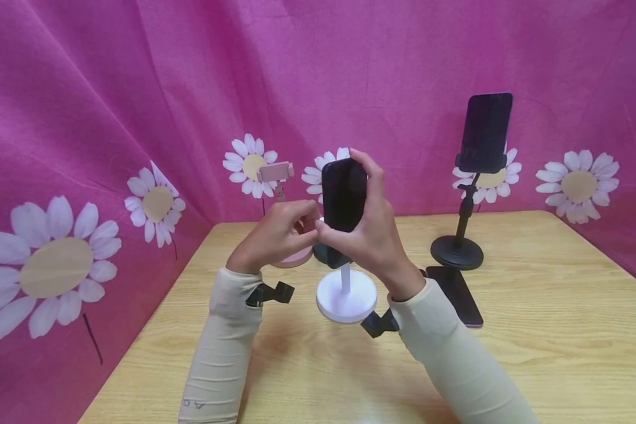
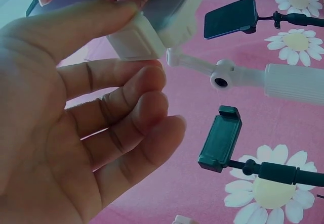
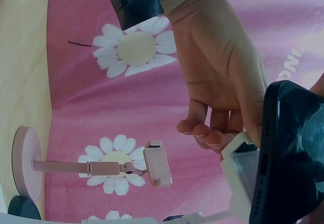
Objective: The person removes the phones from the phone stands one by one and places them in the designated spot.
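My right hand point(image 1: 376, 235) grips a black smartphone point(image 1: 344, 194) held upright over a white phone stand point(image 1: 346, 297). In the left wrist view, my left hand point(image 2: 101, 118) pinches the end of the stand's white clamp point(image 2: 135, 41) between thumb and index finger, the other fingers bent below it. The right wrist view shows the phone point(image 3: 291, 155) beside the clamp point(image 3: 242, 144), with a gap in the clamp between its end piece and back plate. Whether the phone touches the clamp's back cannot be told. The stand's upper stem is largely hidden behind the phone in the head view.
A pink phone stand point(image 1: 275, 172) stands behind my left hand, and a dark green one point(image 2: 221, 140) shows in the left wrist view. At the right, a black stand point(image 1: 457, 253) carries another phone point(image 1: 487, 129). One more phone point(image 1: 458, 297) lies flat on the wooden table point(image 1: 551, 330).
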A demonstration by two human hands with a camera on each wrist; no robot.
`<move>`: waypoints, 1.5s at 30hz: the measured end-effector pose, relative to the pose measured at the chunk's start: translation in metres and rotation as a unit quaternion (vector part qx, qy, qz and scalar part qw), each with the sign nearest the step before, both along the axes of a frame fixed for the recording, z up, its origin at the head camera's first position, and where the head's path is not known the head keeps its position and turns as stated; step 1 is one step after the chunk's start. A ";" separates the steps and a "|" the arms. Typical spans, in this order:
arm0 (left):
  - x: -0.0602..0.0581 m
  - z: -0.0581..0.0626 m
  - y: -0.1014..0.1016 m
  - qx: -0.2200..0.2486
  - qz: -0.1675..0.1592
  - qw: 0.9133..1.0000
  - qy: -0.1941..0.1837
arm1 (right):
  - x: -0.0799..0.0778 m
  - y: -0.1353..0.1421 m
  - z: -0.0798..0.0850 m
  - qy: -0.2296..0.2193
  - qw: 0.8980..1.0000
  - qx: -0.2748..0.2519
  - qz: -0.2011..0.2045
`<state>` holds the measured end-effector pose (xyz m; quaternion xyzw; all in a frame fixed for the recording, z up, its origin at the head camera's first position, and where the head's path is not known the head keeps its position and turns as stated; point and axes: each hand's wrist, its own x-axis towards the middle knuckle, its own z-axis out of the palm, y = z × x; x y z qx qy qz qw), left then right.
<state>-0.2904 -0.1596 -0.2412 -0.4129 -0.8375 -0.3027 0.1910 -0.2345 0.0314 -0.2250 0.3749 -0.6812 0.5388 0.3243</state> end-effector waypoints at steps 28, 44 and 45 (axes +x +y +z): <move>-0.003 0.001 0.002 0.005 -0.008 0.999 -0.043 | -0.034 0.075 -0.012 -0.015 0.991 0.025 -0.127; -0.003 0.001 0.001 0.003 -0.003 0.998 -0.060 | -0.067 0.189 -0.078 -0.193 0.928 0.152 -0.281; -0.002 0.001 0.001 0.004 -0.004 0.998 -0.062 | -0.068 0.196 -0.084 -0.208 0.921 0.162 -0.285</move>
